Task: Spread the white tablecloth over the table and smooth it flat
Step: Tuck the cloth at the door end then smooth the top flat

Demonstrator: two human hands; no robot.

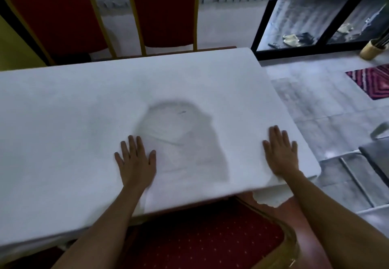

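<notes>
The white tablecloth (pixel 84 111) covers the whole table top from the left edge of view to the right end. It lies mostly flat, with faint creases near the middle front, under a shadow. My left hand (pixel 136 159) presses palm down on the cloth near the front edge, fingers straight and spread. Over by the table's right front corner, my right hand (pixel 282 153) lies flat in the same way. A short flap of cloth hangs over the front edge below my right wrist.
Two red chairs with gold frames (pixel 166 12) stand behind the table. A third red chair seat (pixel 200 239) is right under me at the front edge. To the right are tiled floor, a patterned rug (pixel 372 81), a metal-framed chair (pixel 374 159) and a glass door.
</notes>
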